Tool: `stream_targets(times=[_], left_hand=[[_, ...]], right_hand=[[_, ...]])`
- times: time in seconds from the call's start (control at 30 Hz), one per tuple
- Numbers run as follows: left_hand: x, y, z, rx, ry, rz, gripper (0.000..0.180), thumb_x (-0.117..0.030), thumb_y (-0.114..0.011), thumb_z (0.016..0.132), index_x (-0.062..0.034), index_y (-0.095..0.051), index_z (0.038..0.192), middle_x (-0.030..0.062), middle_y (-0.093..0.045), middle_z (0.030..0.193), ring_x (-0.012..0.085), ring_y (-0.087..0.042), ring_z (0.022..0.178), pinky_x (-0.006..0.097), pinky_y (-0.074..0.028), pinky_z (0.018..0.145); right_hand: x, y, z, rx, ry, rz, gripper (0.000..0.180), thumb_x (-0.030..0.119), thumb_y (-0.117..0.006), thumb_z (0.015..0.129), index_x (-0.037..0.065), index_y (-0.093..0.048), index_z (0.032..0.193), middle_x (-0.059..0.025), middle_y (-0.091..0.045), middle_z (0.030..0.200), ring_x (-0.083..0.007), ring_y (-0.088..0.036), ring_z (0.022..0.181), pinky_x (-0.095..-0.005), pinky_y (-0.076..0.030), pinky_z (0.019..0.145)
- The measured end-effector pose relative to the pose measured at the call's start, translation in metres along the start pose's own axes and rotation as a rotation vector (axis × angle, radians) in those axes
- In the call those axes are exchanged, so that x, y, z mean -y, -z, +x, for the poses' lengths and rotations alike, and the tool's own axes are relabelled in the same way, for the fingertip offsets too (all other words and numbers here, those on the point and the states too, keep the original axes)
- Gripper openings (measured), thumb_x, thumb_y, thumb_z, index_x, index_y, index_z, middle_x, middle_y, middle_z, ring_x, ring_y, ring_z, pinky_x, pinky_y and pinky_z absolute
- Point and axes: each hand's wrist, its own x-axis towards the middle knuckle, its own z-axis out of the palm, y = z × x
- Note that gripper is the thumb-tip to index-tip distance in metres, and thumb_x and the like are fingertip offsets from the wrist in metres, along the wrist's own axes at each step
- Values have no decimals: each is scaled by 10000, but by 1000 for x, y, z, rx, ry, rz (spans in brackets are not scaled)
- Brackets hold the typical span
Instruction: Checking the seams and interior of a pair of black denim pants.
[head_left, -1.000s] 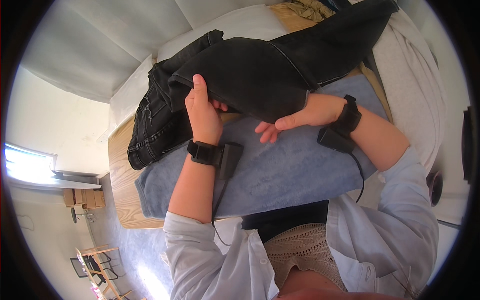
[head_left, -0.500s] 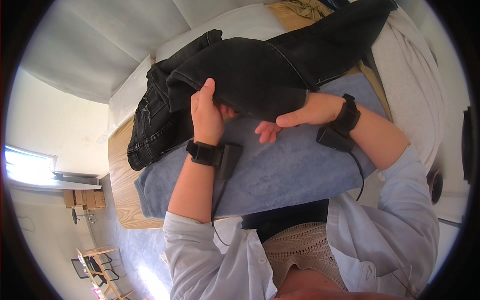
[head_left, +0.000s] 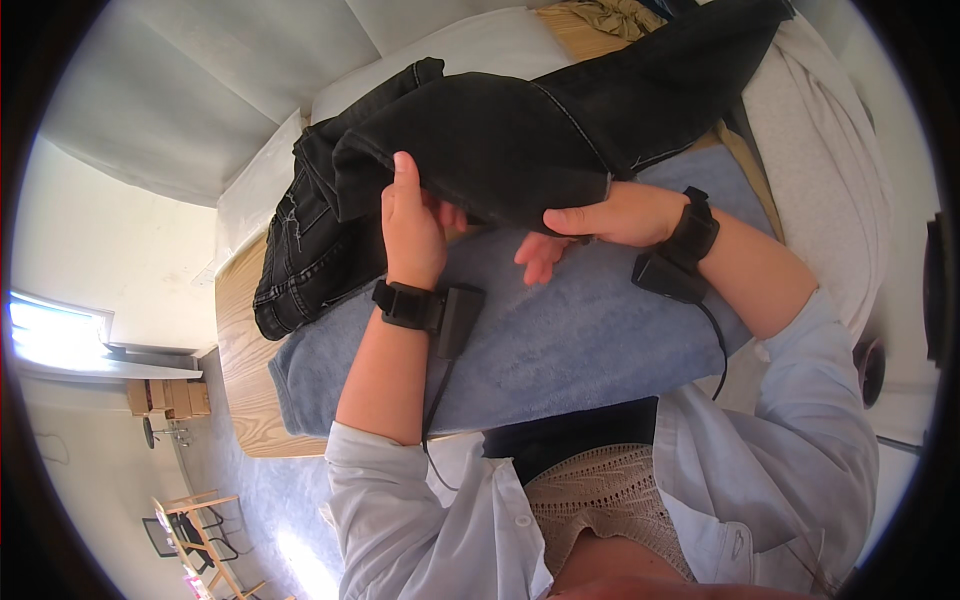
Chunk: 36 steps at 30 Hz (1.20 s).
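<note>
1. Bench (head_left: 245, 400): pale wood, bare strip showing at the left edge; rest under a blue towel (head_left: 570, 340).
2. Jeans (head_left: 500, 140): black, lying across the far half of the towel, waistband bunched at left, one leg running off to upper right. Folded flap now raised slightly higher off the towel than a second ago; fold edge nearer the left thumb.
3. Left hand (head_left: 412, 228): grip clenched on the near fold edge of the jeans, thumb up over the cloth, fingers underneath. Shifted a little toward centre since the earlier frames.
4. Right hand (head_left: 600, 222): grasping the same flap from below, thumb on the hem, fingers curled loosely under. Position nearly unchanged.
5. Reading: flap held clear by both hands, fold apparently in mid-adjustment, not yet laid flat.
6. Wrist units: black strap and box on each wrist, cables trailing back.
</note>
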Motion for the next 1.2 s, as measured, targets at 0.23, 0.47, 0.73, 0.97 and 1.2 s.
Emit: stream_targets(times=[0.23,0.47,0.73,0.97,1.2], left_hand=[[1,1,0,71,52,50,504,-354,-425,928,-31,-504,550,29,-410,435,147,-432,390,262,-317,407],[0,4,-1,11,74,-33,292,-298,-470,917,-56,-559,780,3,-500,598,85,-379,440,241,-327,403],[2,3,2,56,72,72,574,-410,-441,924,-49,-482,480,24,-396,408,138,-426,375,262,-315,405],[1,4,1,145,100,124,578,-406,-466,921,-43,-488,472,32,-412,406,139,-423,372,263,-323,403],[3,4,2,114,87,193,633,-471,-427,936,-43,-494,474,37,-427,413,133,-435,379,258,-319,406]], right_hand=[[1,-1,-2,-21,-7,-12,431,366,-462,962,5,-586,1162,-129,-664,1034,-190,-628,950,-280,-462,837],[1,0,1,-34,10,-26,428,356,-479,956,1,-559,1180,-116,-661,1007,-198,-630,920,-291,-473,827],[-3,5,3,-21,1,39,394,320,-460,970,-13,-566,1151,-148,-645,1026,-227,-630,901,-329,-486,833],[-4,4,3,-37,24,67,397,319,-467,967,-30,-579,1117,-154,-647,1010,-235,-628,902,-338,-489,841],[-6,4,3,-40,5,54,400,319,-473,964,-42,-601,1079,-156,-649,991,-237,-625,901,-339,-488,849]])
